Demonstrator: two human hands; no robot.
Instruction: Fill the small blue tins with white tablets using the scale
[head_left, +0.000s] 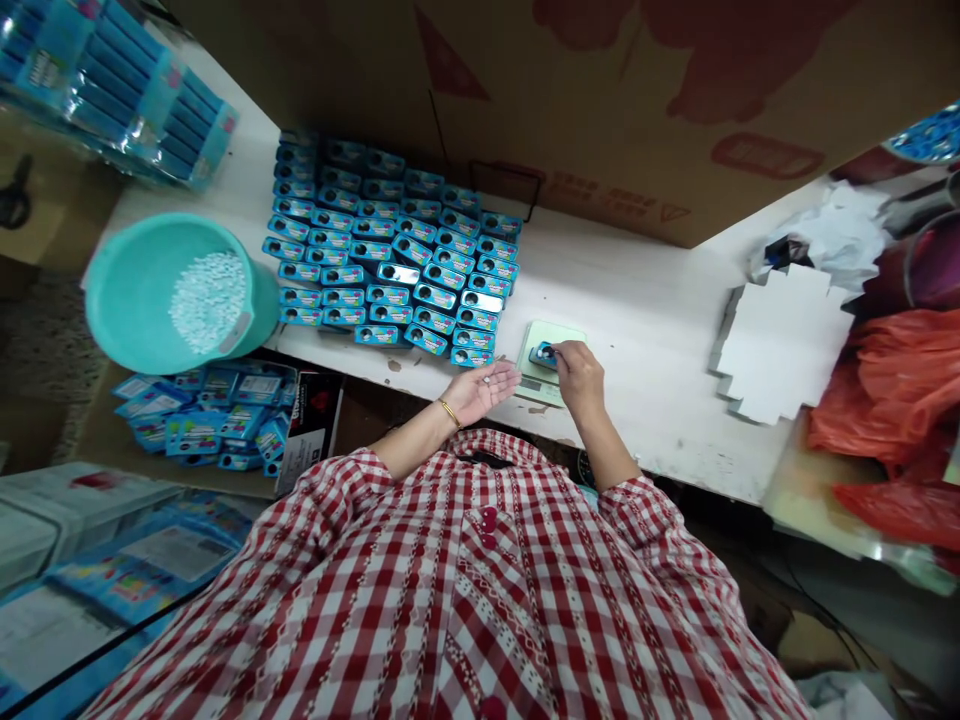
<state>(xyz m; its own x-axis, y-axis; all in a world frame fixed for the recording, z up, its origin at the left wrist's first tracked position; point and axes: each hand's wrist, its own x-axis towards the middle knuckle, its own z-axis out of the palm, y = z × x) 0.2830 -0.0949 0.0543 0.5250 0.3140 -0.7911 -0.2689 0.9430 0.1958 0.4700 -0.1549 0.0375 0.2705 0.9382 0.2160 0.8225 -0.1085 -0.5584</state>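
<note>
My left hand [484, 392] is held palm up with its fingers spread, and a small white piece [487, 380] lies on it. Beside it, my right hand [579, 374] has its fingertips pinched at the opening of a small blue box [541, 353]; whatever is between the fingertips is too small to make out. That box is on a pale green scale [553, 334] near the table's front edge. Many similar blue boxes [412, 250] stand in rows to the left of the scale. Further left, a turquoise tub [120, 300] holds small white pieces [210, 300].
A large cardboard box [600, 120] rises behind the rows. Below the tub, a carton holds loose blue packets [225, 420]. Packed blue bundles [127, 90] are at the upper left. Flat white cards [784, 340] and red plastic bags [900, 390] lie at the right.
</note>
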